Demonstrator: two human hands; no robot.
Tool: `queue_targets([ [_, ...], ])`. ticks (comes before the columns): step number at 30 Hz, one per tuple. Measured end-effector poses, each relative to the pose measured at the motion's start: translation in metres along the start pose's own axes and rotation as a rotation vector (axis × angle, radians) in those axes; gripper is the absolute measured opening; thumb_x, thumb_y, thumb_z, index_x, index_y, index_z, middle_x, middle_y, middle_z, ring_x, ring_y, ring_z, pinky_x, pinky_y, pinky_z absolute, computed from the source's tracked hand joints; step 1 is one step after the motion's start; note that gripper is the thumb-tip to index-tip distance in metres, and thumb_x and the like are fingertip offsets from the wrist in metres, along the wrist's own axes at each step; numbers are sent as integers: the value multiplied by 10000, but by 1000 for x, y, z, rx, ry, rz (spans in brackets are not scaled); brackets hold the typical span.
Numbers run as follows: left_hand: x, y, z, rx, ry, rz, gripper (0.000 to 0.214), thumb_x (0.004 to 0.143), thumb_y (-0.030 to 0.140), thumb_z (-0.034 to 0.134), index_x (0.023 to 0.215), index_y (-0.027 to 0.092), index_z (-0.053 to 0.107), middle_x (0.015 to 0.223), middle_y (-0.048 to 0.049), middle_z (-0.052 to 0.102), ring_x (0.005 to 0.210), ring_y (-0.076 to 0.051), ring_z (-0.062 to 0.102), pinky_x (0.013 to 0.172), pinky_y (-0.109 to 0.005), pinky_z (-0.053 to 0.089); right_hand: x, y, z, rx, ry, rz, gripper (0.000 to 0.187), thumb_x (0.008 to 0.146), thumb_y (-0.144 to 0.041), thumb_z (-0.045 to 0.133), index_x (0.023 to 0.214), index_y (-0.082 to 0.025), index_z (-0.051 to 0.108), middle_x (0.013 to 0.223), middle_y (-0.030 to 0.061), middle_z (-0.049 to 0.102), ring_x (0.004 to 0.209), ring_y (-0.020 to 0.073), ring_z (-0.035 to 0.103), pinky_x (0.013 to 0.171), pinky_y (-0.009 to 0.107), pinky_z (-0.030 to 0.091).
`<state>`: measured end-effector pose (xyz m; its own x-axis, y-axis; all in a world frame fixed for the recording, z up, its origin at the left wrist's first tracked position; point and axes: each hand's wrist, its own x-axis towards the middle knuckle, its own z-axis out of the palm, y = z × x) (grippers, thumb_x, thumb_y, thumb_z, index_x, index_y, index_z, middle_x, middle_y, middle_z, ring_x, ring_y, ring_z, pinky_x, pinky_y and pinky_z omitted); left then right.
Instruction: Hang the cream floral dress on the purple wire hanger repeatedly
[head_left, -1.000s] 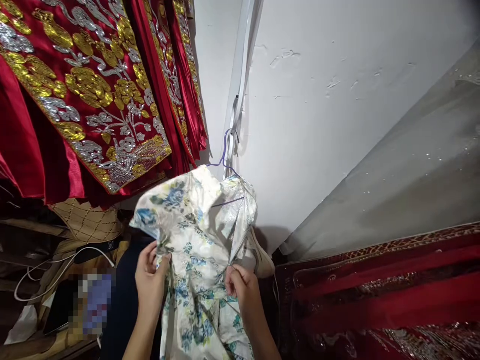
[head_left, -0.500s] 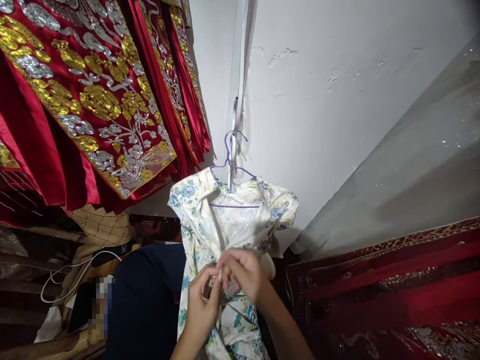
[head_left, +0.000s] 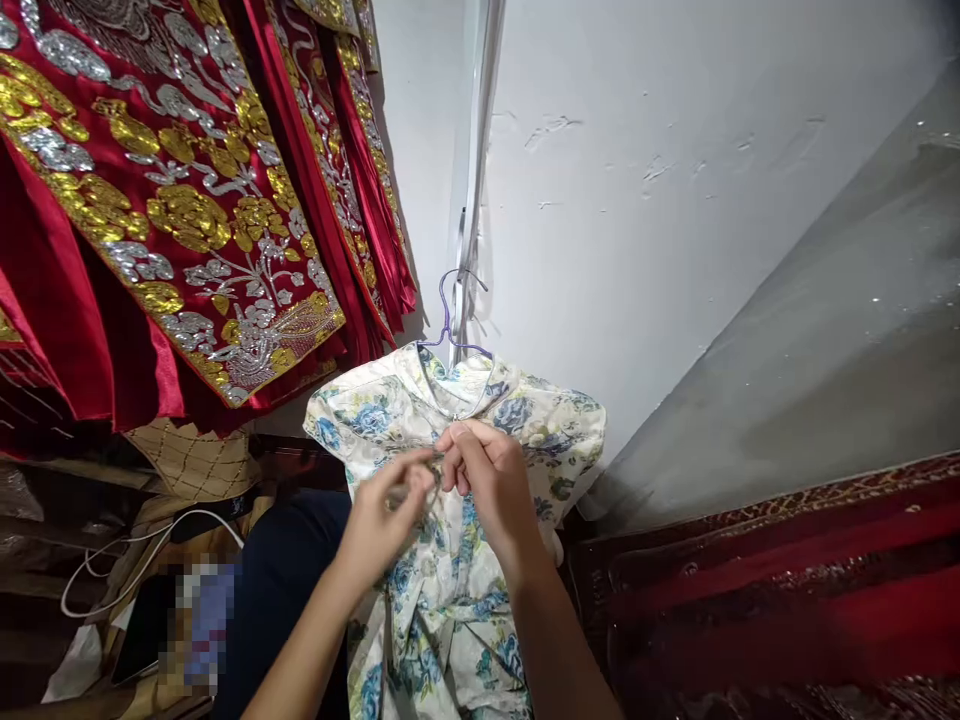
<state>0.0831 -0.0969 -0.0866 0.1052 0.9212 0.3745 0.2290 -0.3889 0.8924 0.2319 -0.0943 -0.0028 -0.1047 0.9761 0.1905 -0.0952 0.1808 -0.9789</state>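
Note:
A short-sleeved dress (head_left: 367, 420) in white cloth with blue, green and yellow flowers hangs in front of me on a thin purple hanger (head_left: 448, 325). Its front edges meet just below the round collar (head_left: 454, 395). There my right hand (head_left: 484, 460) pinches at what looks like the front zipper; the pull itself is hidden by my fingers. My left hand (head_left: 397, 495) is beside it, a little lower, in front of the dress's chest. Its fingers are curled but apart, slightly blurred, and nothing shows between them.
Red garments (head_left: 217, 230) with gold and silver sequins hang at the upper left. Behind the dress is a white wall (head_left: 600, 150) with a vertical rail (head_left: 472, 150). A white cable (head_left: 75, 570) and wooden slats lie lower left. Dark red, plastic-covered goods (head_left: 772, 600) fill the lower right.
Both hands have moved up from the dress's middle towards the collar. The gaping front has closed and the shoulders have spread flat. My left hand has separated from the right.

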Motion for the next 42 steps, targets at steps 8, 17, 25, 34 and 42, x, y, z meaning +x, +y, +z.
queue_targets([
  [8, 59, 70, -1, 241, 206, 471, 142, 957, 154, 584, 1000, 182, 716, 968, -58, 674, 910, -153, 627, 816, -272, 492, 16, 12, -2, -38, 153, -113, 256, 915, -313, 518, 731, -179, 637, 466, -55, 496, 444, 106, 416, 480, 234, 325],
  [17, 50, 1, -98, -677, 920, -23, 106, 906, 268, 655, 952, 178, 687, 881, -31, 702, 849, -144, 671, 852, -259, 531, -35, 101, 7, 75, 21, 68, 303, 861, -325, 539, 595, -184, 577, 424, -58, 440, 383, 87, 383, 447, 231, 264],
  [25, -36, -79, 3, -894, 356, -657, 274, 677, 69, 789, 938, 132, 735, 814, -69, 753, 844, -243, 723, 841, -335, 560, -70, 101, 5, 83, -398, 314, 309, 830, -256, 563, 566, -165, 695, 449, -16, 537, 422, 87, 434, 488, 234, 289],
  [34, -23, -43, 6, -874, 405, -315, 188, 835, 349, 763, 890, 195, 669, 935, -21, 622, 931, -145, 612, 910, -256, 491, -77, 78, -60, 666, 86, 246, 419, 943, -471, 602, 1311, -274, 634, 540, -62, 483, 436, 84, 329, 457, 213, 321],
  [42, -45, 46, 16, -622, -28, 2, 174, 945, 359, 622, 883, 201, 656, 958, -52, 598, 879, -176, 577, 865, -299, 460, -74, 93, -29, 386, 149, 242, 448, 782, -648, 717, 971, -247, 784, 990, 70, 736, 1001, 273, 646, 855, 384, 524],
])
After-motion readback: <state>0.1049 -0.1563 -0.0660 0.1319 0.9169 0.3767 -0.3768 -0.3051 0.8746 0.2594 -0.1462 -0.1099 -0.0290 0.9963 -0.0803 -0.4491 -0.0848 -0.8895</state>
